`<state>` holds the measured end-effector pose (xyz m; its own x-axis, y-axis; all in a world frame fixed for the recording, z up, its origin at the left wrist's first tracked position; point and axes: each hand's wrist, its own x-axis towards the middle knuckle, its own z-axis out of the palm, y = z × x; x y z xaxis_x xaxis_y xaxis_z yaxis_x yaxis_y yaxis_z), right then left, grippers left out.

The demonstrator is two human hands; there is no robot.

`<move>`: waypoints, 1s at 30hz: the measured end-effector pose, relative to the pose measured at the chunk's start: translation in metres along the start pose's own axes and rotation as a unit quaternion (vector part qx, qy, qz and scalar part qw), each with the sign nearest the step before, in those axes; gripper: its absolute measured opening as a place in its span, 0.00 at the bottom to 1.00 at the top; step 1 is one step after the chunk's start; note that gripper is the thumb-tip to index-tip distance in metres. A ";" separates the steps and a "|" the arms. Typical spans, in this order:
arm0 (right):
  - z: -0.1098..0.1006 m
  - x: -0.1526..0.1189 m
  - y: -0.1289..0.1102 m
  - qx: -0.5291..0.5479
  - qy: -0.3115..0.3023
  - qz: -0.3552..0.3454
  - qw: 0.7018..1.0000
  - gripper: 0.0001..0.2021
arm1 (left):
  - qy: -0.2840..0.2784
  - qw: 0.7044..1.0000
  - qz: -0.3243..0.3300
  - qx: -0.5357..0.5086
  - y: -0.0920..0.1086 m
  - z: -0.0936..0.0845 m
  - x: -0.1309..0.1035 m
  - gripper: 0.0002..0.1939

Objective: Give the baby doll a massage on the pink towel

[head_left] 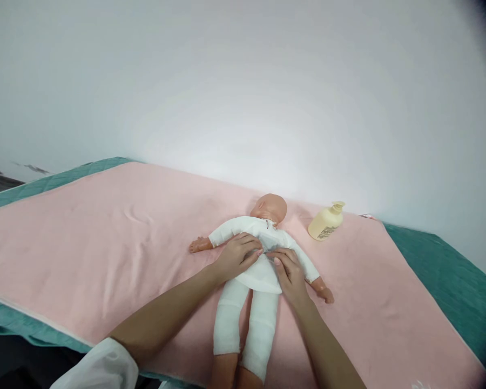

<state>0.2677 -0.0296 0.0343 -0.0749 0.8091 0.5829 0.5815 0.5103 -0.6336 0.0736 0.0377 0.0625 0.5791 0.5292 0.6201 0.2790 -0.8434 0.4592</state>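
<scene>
A baby doll point(270, 206) lies on its back with arms spread, wearing a white long-sleeved top point(255, 278) and white trousers point(263, 319). At the doll's chest, my left hand point(238, 255) has its fingers curled in and pinches the front of the top. Facing it, my right hand point(290, 272) pinches the same front with thumb and fingers. The fingertips of both hands almost meet over the middle of the chest. What exactly lies between them is too small to make out. A thin dark tie shows at the doll's neck.
A pale yellow pump bottle point(326, 222) leans to one side, right of the doll's head. Under everything lies a pink blanket point(85, 232), over a green quilted cover point(437, 259). A white wall point(243, 97) rises behind the bed's far edge.
</scene>
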 end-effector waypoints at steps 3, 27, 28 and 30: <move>0.000 0.000 0.001 -0.002 0.015 0.003 1.000 0.13 | 0.005 1.000 0.000 0.003 0.001 0.000 0.000 0.11; 0.002 0.001 0.004 -0.021 0.013 0.021 0.999 0.13 | -0.005 1.000 -0.023 0.003 0.001 0.001 0.000 0.10; 0.002 0.001 0.004 -0.021 0.013 0.021 0.999 0.13 | -0.006 1.000 -0.024 0.004 0.001 0.001 0.000 0.10; 0.001 0.001 0.004 -0.022 0.012 0.020 0.999 0.12 | -0.009 1.000 -0.025 0.006 0.001 0.001 -0.001 0.10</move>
<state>0.2689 -0.0265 0.0312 -0.0304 0.8212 0.5699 0.6191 0.4631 -0.6343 0.0744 0.0365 0.0619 0.5788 0.5687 0.5845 0.3162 -0.8172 0.4819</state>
